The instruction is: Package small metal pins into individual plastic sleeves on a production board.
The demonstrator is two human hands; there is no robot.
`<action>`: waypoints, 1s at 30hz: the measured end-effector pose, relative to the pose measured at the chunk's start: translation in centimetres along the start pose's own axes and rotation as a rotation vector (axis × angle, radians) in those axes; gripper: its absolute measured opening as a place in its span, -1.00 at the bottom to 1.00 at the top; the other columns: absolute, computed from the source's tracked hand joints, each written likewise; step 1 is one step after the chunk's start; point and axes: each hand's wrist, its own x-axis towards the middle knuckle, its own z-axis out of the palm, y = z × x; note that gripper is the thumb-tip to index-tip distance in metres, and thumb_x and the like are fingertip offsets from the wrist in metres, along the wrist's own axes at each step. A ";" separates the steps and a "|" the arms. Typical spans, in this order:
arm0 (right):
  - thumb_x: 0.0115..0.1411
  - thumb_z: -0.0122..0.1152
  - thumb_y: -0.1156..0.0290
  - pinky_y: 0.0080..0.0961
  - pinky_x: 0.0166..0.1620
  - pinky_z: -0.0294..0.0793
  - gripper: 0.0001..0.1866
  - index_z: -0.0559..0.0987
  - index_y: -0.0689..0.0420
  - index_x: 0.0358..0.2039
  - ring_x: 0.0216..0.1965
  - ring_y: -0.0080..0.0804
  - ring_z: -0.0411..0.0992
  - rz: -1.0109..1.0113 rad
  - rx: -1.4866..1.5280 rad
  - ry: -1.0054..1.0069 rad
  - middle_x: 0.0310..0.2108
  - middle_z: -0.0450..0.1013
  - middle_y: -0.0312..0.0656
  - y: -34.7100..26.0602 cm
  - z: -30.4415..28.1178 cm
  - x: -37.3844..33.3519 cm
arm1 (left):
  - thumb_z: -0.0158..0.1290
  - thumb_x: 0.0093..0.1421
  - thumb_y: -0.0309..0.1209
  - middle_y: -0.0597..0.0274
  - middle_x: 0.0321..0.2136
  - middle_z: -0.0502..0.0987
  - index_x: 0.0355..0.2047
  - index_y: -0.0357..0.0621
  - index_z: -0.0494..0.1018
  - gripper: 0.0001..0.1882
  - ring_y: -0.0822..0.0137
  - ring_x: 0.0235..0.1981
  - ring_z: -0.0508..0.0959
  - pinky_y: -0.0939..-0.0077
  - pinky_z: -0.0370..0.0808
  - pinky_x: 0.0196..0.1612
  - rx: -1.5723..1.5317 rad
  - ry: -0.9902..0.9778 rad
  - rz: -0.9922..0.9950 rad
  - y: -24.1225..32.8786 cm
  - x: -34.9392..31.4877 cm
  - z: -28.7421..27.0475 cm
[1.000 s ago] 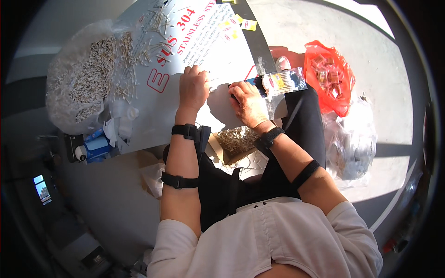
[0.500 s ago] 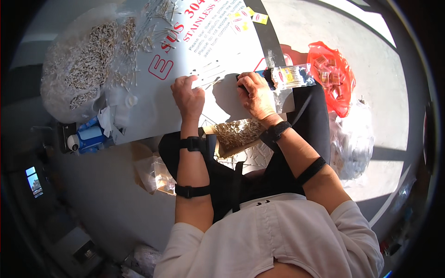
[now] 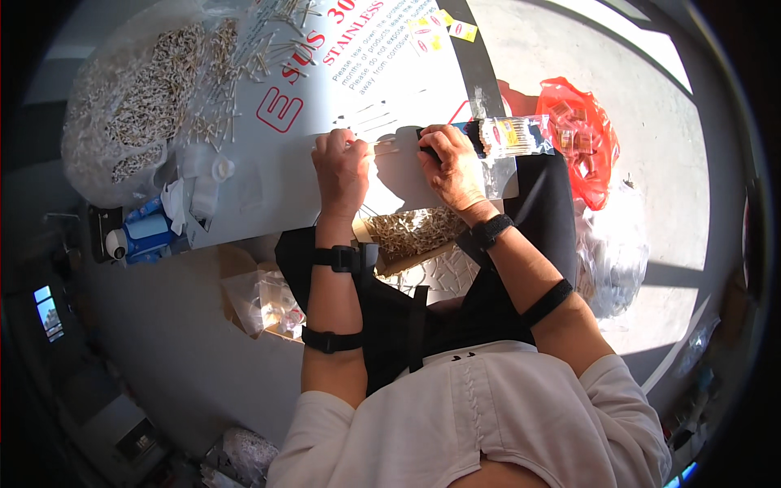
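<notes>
My left hand point(image 3: 340, 172) is closed over the pale sheet-covered table point(image 3: 272, 191), its fingers pinching a few cotton swabs point(image 3: 384, 148) whose ends stick out to the right. To the right, my right hand point(image 3: 455, 167) curls its fingers over a small dark object point(image 3: 429, 145); its kind is hidden by the fingers and shadow. Just beyond that hand lies a clear packet of cotton swabs point(image 3: 511, 136) with a yellow label, at the table's right edge. A few thin dark-tipped sticks or marks point(image 3: 374, 116) show on the sheet ahead of my hands.
At the left, a large clear bag point(image 3: 122, 122) bulges with swabs, and loose swabs point(image 3: 213, 122) spread beside it. A cardboard box of swabs point(image 3: 415, 232) sits below the table edge at my lap. Right of the table hangs a red bag point(image 3: 582, 142) of small packets. Yellow-and-white labels point(image 3: 431, 32) lie far off.
My left hand has shifted slightly right, and swabs now stick out from its fingers toward my right hand. My right hand stays nearly where it was.
</notes>
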 end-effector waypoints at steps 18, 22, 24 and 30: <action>0.25 -0.02 0.63 -0.47 0.12 0.36 -0.72 0.49 0.23 -0.04 0.13 -0.34 0.34 0.246 0.508 0.123 0.14 0.32 -0.15 0.5 -0.7 3.1 | 0.14 -0.09 -0.72 0.03 0.01 0.30 0.03 -0.20 0.32 -0.40 -0.06 0.07 0.28 0.08 0.26 0.18 -0.176 -0.059 -0.126 3.3 1.2 3.2; 0.22 -0.03 0.69 -0.44 0.12 0.38 -0.67 0.49 0.23 -0.01 0.14 -0.14 0.37 0.147 0.444 0.154 0.15 0.33 -0.04 2.1 -0.2 6.1 | 0.00 0.18 -0.51 -0.04 0.18 0.20 0.13 -0.21 0.25 -0.52 -0.02 0.22 0.19 0.09 0.17 0.26 -0.375 0.249 -0.343 3.0 0.4 3.4; 0.23 -0.03 0.67 -0.44 0.13 0.37 -0.67 0.49 0.21 0.00 0.13 -0.14 0.38 0.142 0.489 0.141 0.15 0.34 -0.05 2.4 0.5 7.0 | -0.10 0.32 -0.38 -0.05 0.21 0.18 0.16 -0.27 0.23 -0.58 0.04 0.25 0.18 0.12 0.15 0.28 -0.480 0.354 -0.421 1.1 0.4 3.5; 0.20 -0.02 0.68 -0.43 0.11 0.39 -0.69 0.51 0.25 -0.04 0.05 -0.11 0.43 0.055 0.512 0.027 0.02 0.44 -0.02 1.7 2.5 7.7 | -0.17 0.38 -0.27 -0.06 0.21 0.21 0.19 -0.33 0.19 -0.52 0.08 0.23 0.26 0.19 0.16 0.30 -0.869 0.349 -0.451 1.6 2.1 5.2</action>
